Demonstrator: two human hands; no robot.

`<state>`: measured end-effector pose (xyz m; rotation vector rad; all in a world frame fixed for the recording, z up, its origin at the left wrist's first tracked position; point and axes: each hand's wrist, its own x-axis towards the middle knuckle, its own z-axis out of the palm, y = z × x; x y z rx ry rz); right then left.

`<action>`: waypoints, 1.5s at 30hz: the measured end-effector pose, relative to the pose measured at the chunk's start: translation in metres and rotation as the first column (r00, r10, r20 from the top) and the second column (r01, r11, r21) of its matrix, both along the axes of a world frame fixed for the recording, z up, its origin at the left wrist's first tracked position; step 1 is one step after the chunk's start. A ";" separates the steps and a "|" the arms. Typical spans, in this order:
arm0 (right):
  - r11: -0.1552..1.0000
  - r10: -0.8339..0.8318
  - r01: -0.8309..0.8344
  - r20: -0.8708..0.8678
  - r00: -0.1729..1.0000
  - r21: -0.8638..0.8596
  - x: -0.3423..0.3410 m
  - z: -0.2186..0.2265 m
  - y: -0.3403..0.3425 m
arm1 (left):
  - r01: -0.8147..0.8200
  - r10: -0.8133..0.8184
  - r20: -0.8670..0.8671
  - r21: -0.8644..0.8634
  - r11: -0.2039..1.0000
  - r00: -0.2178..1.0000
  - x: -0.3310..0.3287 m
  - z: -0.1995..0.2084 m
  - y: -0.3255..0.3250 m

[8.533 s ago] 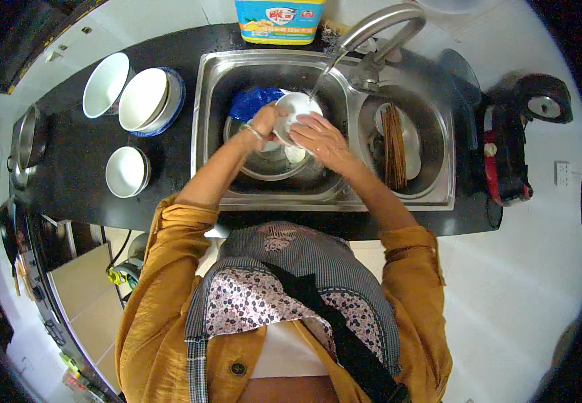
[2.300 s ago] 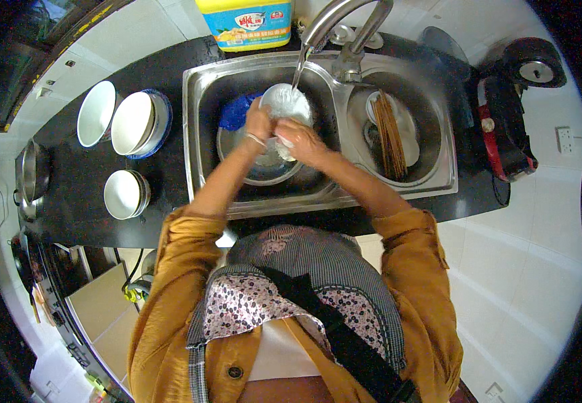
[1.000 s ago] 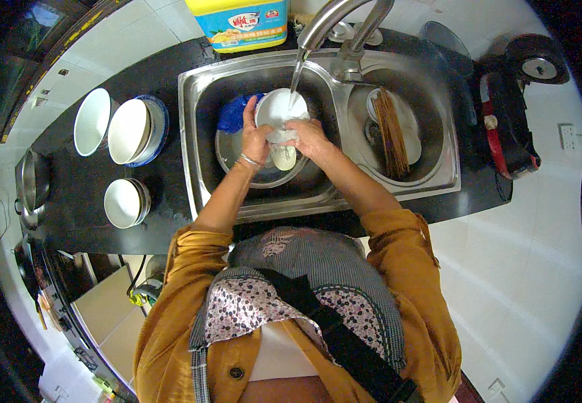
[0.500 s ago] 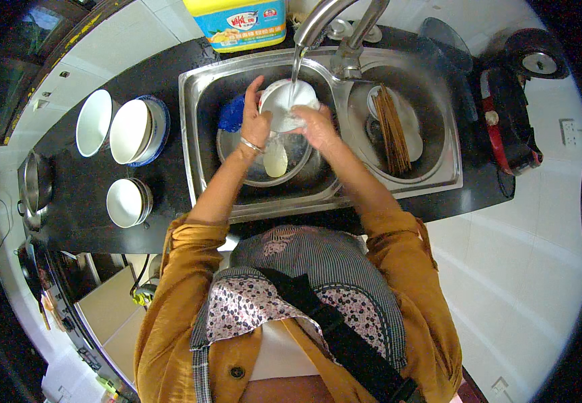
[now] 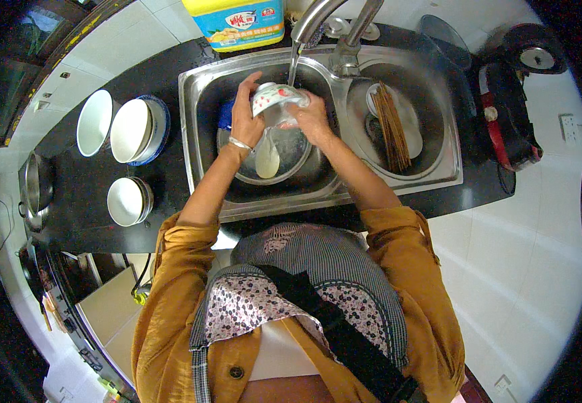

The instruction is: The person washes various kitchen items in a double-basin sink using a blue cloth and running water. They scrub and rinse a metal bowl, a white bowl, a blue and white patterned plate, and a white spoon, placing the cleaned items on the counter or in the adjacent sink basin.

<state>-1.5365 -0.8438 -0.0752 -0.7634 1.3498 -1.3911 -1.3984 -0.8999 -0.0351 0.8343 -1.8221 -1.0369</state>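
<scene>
A white bowl [image 5: 272, 98] with red floral decoration is tilted over the left sink basin, its patterned outer side showing. My left hand [image 5: 246, 115] grips its left edge, with the thumb near the lower side. On the opposite side, my right hand [image 5: 310, 115] holds the bowl, fingers against its wet surface. Water runs from the faucet [image 5: 310, 28] onto the bowl's far side. Beneath my hands, a pale ladle-shaped spoon [image 5: 268, 163] rests in a round metal pan [image 5: 296, 176] in the basin. A blue cloth-like thing [image 5: 225, 115] is partly hidden behind my left hand.
In the right basin [image 5: 443, 127] lie a bundle of chopsticks [image 5: 392, 131] and pale dishes. White bowls [image 5: 130, 132] and a smaller bowl stack [image 5: 126, 201] stand on the black counter at left. A yellow-and-blue jug [image 5: 237, 27] stands behind the sink.
The bowl has turned from showing its white inside to showing its patterned outside. Both hands have shifted slightly and still hold it. The spoon has moved a little left.
</scene>
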 end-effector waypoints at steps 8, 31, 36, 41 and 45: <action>0.977 0.198 -0.201 -0.633 0.748 0.068 0.035 -0.086 0.036 | -0.084 0.333 0.274 -0.644 0.760 0.902 0.077 0.043 0.008; 0.958 0.287 -0.172 -0.753 0.592 0.230 0.046 -0.126 0.019 | -0.816 0.642 0.504 0.324 0.479 0.577 0.355 0.045 0.061; 0.896 0.404 -0.180 -0.579 0.708 0.406 0.051 -0.148 0.008 | -0.819 0.586 0.599 0.236 0.522 0.546 0.375 0.028 0.058; 0.755 0.381 -0.192 -0.181 0.907 0.628 0.071 -0.141 0.010 | -0.782 0.692 0.637 -0.218 0.584 0.339 0.420 -0.016 0.049; 0.829 0.270 -0.234 0.002 0.963 0.508 0.071 -0.139 0.021 | -0.671 0.834 0.551 -0.614 0.415 0.011 0.302 0.065 0.052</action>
